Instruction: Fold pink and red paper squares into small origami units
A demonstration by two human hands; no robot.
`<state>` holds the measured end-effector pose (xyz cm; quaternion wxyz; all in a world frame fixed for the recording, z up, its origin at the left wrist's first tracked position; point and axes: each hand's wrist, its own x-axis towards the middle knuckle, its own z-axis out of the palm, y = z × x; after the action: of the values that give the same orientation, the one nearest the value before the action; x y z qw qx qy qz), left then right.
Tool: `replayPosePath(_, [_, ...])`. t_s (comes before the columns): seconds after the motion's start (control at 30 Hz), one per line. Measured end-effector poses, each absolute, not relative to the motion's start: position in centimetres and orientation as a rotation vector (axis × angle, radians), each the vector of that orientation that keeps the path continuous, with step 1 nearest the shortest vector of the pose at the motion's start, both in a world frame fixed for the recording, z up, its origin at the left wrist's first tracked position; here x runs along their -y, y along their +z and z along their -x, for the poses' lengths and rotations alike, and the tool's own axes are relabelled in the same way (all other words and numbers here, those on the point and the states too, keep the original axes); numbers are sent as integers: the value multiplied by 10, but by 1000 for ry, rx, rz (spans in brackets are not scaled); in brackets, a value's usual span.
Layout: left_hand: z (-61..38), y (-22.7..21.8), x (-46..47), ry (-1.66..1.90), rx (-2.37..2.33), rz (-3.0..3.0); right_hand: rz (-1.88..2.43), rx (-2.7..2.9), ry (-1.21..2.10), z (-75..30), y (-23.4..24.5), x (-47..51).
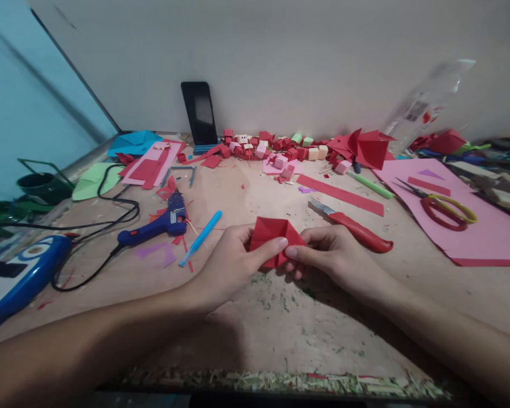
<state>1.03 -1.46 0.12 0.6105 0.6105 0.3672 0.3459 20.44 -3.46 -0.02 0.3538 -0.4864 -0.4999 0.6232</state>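
Grey wall (289, 62) ahead of you, light-blue wall (29, 96) to your left, scuffed tan tabletop (267, 340) below you, dim light

From one head-worn camera, we looked forward and down from close above the wooden worktable (261, 198) towards the pale grey wall (289, 62).
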Motion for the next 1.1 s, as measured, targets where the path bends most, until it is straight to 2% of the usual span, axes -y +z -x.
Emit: replayPosePath(1.1, [-11,5,14,825,-870,-1464,1154,1398,1656,-210,2,34])
